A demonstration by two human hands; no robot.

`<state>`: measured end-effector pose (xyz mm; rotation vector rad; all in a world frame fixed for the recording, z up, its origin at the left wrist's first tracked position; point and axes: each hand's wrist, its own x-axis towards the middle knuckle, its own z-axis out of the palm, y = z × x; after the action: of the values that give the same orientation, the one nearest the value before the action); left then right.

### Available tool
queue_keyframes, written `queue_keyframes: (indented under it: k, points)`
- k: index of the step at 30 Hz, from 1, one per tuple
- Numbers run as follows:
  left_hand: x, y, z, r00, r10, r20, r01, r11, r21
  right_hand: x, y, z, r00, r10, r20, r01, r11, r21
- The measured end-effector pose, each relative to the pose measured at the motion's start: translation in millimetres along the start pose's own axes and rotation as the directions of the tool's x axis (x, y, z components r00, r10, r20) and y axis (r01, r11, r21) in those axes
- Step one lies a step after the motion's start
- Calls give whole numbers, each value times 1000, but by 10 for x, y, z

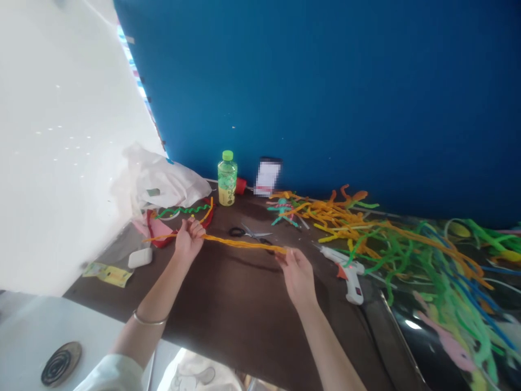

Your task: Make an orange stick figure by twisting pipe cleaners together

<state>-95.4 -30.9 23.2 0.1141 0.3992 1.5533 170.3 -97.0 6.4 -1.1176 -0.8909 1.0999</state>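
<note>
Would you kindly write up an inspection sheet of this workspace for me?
Surface: brown tabletop, crowded along its right side.
Job's things: orange strands, stretched between both hands; scissors lie just beyond.
Clutter: heap of coloured fuzzy strands at right; glue gun beside it; bottle and white bag towards the back.
Grip: left hand and right hand both pinch the orange strands.
Cables: dark cord trails from the glue gun's handle.
Surroundings: blue panel behind, pale panel at left.
</note>
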Motion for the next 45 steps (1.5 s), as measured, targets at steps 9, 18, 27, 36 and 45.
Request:
queue_keyframes:
  k: [9,18,27,36,45]
  points:
    - [-20,-153,24,999,9,-31,-9,1000,3,-3,-62,87,998,14,54,-32,942,335]
    - [-100,-46,450,996,26,80,-41,981,192,-9,-364,-115,966,-24,258,-3,994,105]
    - [-140,-323,978,886,-450,115,418,881,223,138,-457,179,902,-237,360,400,773,-492]
    - [61,-709,799,859,-511,40,506,858,84,-175,-462,533,522,-330,786,802,504,-321]
    - [217,-1081,457,946,-304,110,261,919,294,99,-66,355,960,-125,250,255,754,-605]
